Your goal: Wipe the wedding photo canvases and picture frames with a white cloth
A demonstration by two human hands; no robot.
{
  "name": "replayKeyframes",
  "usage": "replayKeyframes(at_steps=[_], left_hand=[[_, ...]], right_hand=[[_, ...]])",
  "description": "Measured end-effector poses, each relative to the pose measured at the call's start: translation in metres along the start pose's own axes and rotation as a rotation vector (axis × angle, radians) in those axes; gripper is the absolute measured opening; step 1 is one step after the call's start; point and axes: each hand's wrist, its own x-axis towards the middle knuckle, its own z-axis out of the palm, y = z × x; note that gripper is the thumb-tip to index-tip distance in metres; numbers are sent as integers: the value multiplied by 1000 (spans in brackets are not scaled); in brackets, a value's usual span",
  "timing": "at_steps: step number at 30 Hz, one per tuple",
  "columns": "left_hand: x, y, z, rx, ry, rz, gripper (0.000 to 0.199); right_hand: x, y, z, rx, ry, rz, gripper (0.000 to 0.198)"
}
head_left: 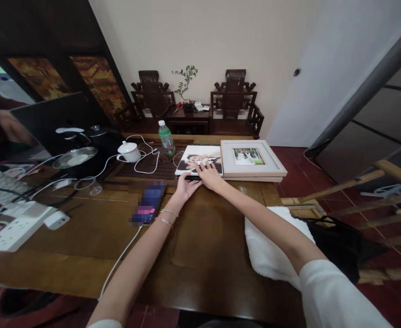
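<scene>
A photo album (pixel 200 151) with a picture of people on its white cover lies at the far side of the wooden table. My left hand (pixel 187 186) is at its near edge, thumb on top and fingers curled beneath. Spread across the cover, the fingers of my right hand (pixel 210 176) rest flat near that same edge. Just right of the album lies a pale picture frame (pixel 278 167) with a small photo inside, on top of another flat piece. The album's underside is hidden.
A phone (pixel 149 202) with a white cable lies left of my left forearm. Beyond it stand a green-labelled bottle (pixel 166 139), a white lidded cup (pixel 128 152) and a black kettle (pixel 101 139). A power strip (pixel 19 228) is far left; white fluffy cloth (pixel 265 246) hangs right.
</scene>
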Motion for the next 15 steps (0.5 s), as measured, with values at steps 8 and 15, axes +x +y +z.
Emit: replayKeyframes(at_steps=[8,15], left_hand=[[15,-4,9,91,27,-14,32],[18,-3,5,181,20,-38,43]], right_hand=[[-14,44,-21,349,-17,-95,41],[-105,158,-35,281,353,503,37]])
